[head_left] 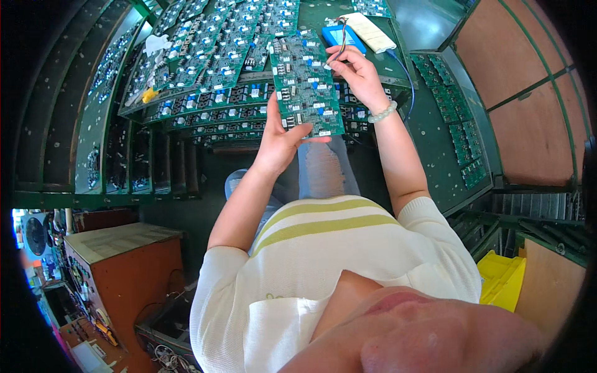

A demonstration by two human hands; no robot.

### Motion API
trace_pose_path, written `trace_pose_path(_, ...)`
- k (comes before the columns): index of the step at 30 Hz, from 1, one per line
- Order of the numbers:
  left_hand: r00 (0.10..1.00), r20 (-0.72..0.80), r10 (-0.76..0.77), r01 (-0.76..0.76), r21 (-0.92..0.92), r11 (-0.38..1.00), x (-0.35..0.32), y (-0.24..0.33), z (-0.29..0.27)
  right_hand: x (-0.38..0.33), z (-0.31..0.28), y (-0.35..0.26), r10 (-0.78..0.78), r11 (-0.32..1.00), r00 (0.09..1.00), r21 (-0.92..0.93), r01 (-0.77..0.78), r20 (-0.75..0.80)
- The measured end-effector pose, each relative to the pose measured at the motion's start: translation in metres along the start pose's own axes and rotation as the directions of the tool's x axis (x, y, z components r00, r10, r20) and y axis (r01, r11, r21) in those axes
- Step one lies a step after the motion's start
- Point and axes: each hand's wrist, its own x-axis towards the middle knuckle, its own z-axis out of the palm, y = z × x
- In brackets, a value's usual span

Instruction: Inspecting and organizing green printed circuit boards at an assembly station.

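Observation:
A long green circuit board panel (306,81), set with white and blue connectors, is held up in front of me. My left hand (283,137) grips its lower left corner, the thumb lying over the near edge. At the panel's upper right edge, my right hand (354,69) pinches a small white plug on a bundle of dark and reddish wires (342,38). Whether the plug sits in a connector cannot be made out. Just beyond that hand lies a blue device (344,39), beside a cream-coloured flat block (371,32).
Many similar circuit boards (214,50) cover the green bench at the far left, and more fill the shelves below its edge. A blue cable (410,78) hangs at the bench's right corner. Further boards (451,105) lie on the right surface. A yellow bin (502,280) stands lower right.

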Motion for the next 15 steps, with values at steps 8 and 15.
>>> trace_pose_path(8,0.995,-0.022,0.099,-0.096,0.118,0.988,0.035,-0.002,-0.003,0.002,0.006,-0.001,-0.027,0.976,0.999,-0.215,0.031,0.021)
trace_pose_path(15,0.997,-0.035,0.072,-0.07,0.078,0.995,0.035,-0.005,-0.006,0.003,0.005,-0.001,-0.185,0.893,0.981,-0.408,0.19,0.053)
